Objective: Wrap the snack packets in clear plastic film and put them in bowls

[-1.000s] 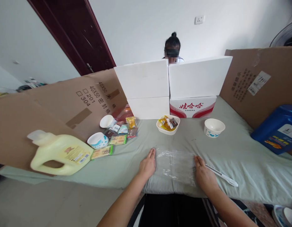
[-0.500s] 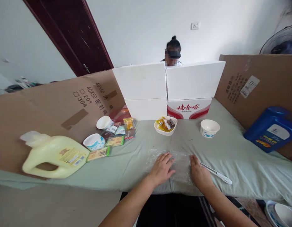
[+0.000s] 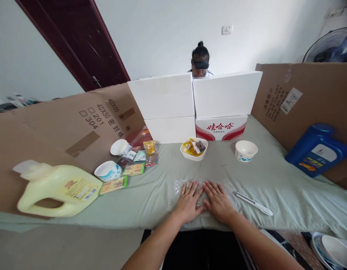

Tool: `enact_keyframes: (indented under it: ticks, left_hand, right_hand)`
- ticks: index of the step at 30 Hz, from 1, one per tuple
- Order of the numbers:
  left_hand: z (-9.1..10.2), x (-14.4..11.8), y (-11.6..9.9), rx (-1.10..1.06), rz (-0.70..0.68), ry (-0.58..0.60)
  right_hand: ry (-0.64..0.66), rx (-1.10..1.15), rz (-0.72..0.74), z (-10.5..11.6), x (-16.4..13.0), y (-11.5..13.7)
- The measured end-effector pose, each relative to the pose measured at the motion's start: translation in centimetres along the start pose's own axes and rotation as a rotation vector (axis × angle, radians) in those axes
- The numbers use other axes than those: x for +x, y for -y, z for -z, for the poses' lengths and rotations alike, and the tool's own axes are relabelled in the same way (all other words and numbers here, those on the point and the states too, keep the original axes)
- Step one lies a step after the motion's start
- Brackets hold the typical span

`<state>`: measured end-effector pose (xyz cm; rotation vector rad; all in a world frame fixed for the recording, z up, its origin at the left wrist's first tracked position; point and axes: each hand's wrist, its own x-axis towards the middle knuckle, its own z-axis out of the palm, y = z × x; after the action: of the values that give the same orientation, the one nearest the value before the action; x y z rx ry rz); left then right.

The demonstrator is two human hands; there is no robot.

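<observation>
Film of clear plastic (image 3: 177,187) lies at the near middle of the green cloth (image 3: 164,168) in the head view. Left hand (image 3: 189,201) and right hand (image 3: 218,199) rest on it side by side, fingers spread and gripping nothing, seemingly to flatten it; a slim white tool (image 3: 253,203) sits just right, perhaps for easy reach.

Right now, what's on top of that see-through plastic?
Two hands: the left hand and the right hand lie palm-down on the plastic, fingers spread. Whatever part sits beneath the palms is covered, so I can't see it.
</observation>
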<state>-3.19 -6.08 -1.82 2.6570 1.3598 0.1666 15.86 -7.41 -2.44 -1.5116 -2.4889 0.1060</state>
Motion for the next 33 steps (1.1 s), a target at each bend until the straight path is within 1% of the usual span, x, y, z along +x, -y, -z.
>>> enact_keyframes:
  ticks: [2, 5, 7, 8, 9, 10, 11, 13, 14, 16, 19, 22, 24, 26, 28, 30, 33]
  left_hand:
    - [0.1, -1.0, 1.8, 0.021, 0.056, -0.005]
    - [0.6, -3.4, 5.3, 0.064, 0.198, -0.039]
    - [1.4, -5.3, 7.0, 0.081, 0.271, -0.112]
    - [1.8, -6.1, 7.4, 0.078, 0.272, -0.159]
    - [2.2, -6.9, 7.6, 0.066, 0.241, -0.203]
    - [2.7, -7.6, 7.5, 0.043, 0.179, -0.233]
    - [3.1, -8.1, 7.1, 0.014, 0.101, -0.243]
    - [3.8, -9.0, 6.2, -0.041, -0.037, -0.215]
    - [4.0, -9.3, 5.7, -0.058, -0.078, -0.197]
    - [4.0, -9.9, 5.1, -0.068, -0.113, -0.185]
    - [3.3, -10.8, 5.4, -0.055, -0.142, -0.224]
    - [2.7, -11.4, 6.3, -0.051, -0.149, -0.28]
    - [2.8, -11.6, 6.8, -0.068, -0.135, -0.302]
    - [3.3, -11.5, 6.9, -0.116, -0.102, -0.293]
    - [4.1, -11.3, 6.8, -0.194, -0.052, -0.253]
    - [4.8, -11.0, 6.7, -0.268, -0.005, -0.195]
    - [5.1, -10.2, 7.0, -0.304, 0.046, -0.142]
  right_hand:
    - [0.011, -0.008, -0.069, -0.5, -0.7, -1.3]
    - [-0.012, -0.018, -0.134, -0.2, -2.6, -3.7]
    - [-0.066, 0.001, -0.113, 0.6, -4.2, -5.0]
    - [-0.09, 0.021, -0.077, 1.0, -5.1, -5.5]
    - [-0.102, 0.048, -0.026, 1.5, -5.8, -5.8]
    - [-0.099, 0.078, 0.031, 2.1, -6.5, -5.9]
    - [-0.08, 0.11, 0.09, 2.5, -7.0, -5.9]
    - [-0.018, 0.168, 0.182, 3.3, -7.7, -5.5]
    - [0.006, 0.187, 0.199, 3.6, -7.8, -5.2]
    - [0.02, 0.206, 0.181, 3.8, -7.9, -4.4]
    - [-0.013, 0.196, 0.143, 3.8, -7.9, -3.6]
    - [-0.046, 0.17, 0.174, 3.9, -7.9, -3.1]
    - [-0.064, 0.172, 0.191, 4.1, -7.8, -3.0]
    - [-0.091, 0.212, 0.211, 4.3, -7.6, -3.0]
    - [-0.116, 0.292, 0.21, 4.4, -7.1, -3.2]
    - [-0.12, 0.394, 0.121, 4.2, -6.4, -3.4]
    - [-0.099, 0.515, -0.126, 3.5, -4.8, -3.7]
